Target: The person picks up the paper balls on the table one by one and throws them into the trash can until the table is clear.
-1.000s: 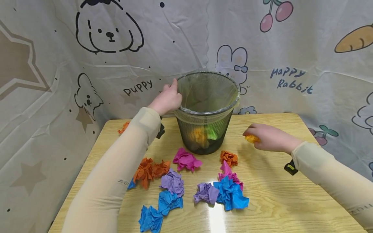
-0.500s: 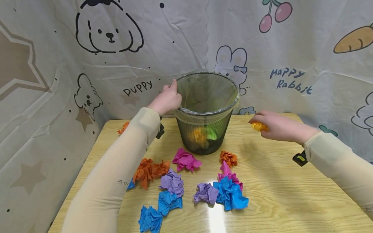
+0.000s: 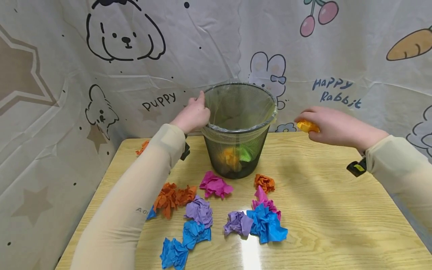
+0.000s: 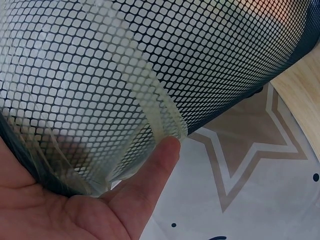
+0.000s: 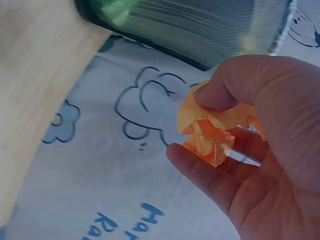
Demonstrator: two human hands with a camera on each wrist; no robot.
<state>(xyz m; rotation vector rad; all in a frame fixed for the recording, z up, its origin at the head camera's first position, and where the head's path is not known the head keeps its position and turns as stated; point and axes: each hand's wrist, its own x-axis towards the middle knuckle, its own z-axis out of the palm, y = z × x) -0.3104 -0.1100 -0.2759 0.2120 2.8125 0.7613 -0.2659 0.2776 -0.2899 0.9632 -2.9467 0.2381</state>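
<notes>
A black mesh wastebasket (image 3: 233, 150) with a clear liner stands at the back of the table, green and yellow paper showing through its side. On its left rim my left hand (image 3: 193, 114) grips the edge. The left wrist view shows that hand's thumb (image 4: 155, 175) lying along the liner's edge outside the mesh. To the right of the basket, raised over the table, my right hand (image 3: 332, 125) holds a yellow-orange crumpled paper ball (image 3: 308, 126). In the right wrist view this paper ball (image 5: 207, 130) sits between thumb and fingers, with the basket's side beyond.
On the wooden table (image 3: 324, 210) lie crumpled papers: pink (image 3: 216, 185), orange (image 3: 264, 183), purple (image 3: 238, 224) and blue (image 3: 268, 224). More orange (image 3: 168, 198) and blue (image 3: 174, 253) ones lie beside the left sleeve. A printed curtain (image 3: 209, 37) hangs behind the table.
My right hand has risen and moved right and farther back with the yellow-orange paper ball. My left hand stays on the basket's rim, and the papers on the table lie as before.
</notes>
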